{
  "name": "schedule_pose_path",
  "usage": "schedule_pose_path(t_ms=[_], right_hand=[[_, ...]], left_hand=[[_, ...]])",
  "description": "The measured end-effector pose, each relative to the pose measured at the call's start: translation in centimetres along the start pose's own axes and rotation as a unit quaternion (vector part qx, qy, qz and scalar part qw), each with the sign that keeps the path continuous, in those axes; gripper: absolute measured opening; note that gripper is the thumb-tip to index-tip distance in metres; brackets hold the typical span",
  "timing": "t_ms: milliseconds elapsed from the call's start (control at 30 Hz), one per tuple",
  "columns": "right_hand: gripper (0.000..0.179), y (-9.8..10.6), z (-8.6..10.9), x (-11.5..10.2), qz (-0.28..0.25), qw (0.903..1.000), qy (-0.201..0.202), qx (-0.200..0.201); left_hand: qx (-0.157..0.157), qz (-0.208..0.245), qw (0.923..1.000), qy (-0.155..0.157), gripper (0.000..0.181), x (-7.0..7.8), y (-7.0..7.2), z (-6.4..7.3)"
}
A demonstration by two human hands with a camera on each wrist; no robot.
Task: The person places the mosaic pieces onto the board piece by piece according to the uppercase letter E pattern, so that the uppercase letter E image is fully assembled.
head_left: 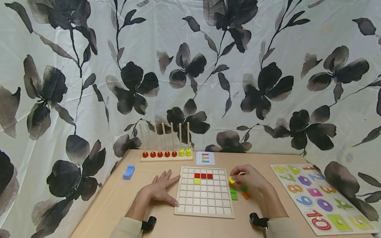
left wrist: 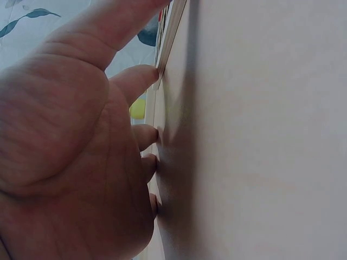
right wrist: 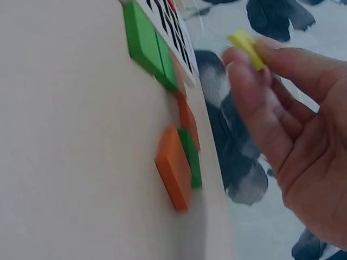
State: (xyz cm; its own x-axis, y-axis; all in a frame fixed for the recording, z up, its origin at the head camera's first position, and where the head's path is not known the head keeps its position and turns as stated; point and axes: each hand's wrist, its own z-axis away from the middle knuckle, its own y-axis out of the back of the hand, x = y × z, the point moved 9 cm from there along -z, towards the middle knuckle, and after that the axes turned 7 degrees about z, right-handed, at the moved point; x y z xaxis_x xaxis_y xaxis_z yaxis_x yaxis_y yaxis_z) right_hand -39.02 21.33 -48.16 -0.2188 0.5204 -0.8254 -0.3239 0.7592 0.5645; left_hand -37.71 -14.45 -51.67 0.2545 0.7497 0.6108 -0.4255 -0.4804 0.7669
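A square gridded wooden board (head_left: 208,193) lies on the table with a row of three red tiles (head_left: 203,176) and one yellow tile (head_left: 197,181) below the leftmost. Fingers spread, my left hand (head_left: 157,191) rests on the table, its thumb and index fingertips right at the board's left edge. Between thumb and fingertips, my right hand (head_left: 251,178) pinches a second yellow tile (right wrist: 247,47) beside the board's upper right side. Loose green tiles (right wrist: 143,40) and orange tiles (right wrist: 174,168) lie on the table near that hand, some partly hidden in the head view.
Behind the board stand a peg abacus (head_left: 166,159) with red and yellow beads and a small printed pattern card (head_left: 205,158). A blue block (head_left: 129,172) sits at the back left. A number-and-shape puzzle board (head_left: 294,180) covers the table's right side. Floral cloth (head_left: 98,138) hangs behind.
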Motion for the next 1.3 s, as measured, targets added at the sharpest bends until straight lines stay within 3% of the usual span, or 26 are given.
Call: schedule_pose_path(t_ms=[333,700,1100,1300], right_hand=[[0.027,-1.5,-1.3,-2.8,0.037,0.9983,0.035,0.030],[0.024,-2.7,-2.3,-4.0,0.011,0.9974,0.055,0.044],[0.022,-4.1,-3.2,-4.4,0.027,0.9980,0.042,0.038],[0.021,-5.6,-3.7,-5.2,0.065,0.9954,0.071,0.002]], left_hand=[[0.001,0.001,1.0000,-0.002,0.115,0.0,0.0,0.0],[0.002,-0.004,1.0000,0.001,0.115,-0.1,0.1,0.2],[-0.001,-0.002,1.0000,0.002,0.115,-0.3,-0.2,-0.1],[-0.002,-0.001,1.0000,0.003,0.115,-0.3,-0.1,-0.1]])
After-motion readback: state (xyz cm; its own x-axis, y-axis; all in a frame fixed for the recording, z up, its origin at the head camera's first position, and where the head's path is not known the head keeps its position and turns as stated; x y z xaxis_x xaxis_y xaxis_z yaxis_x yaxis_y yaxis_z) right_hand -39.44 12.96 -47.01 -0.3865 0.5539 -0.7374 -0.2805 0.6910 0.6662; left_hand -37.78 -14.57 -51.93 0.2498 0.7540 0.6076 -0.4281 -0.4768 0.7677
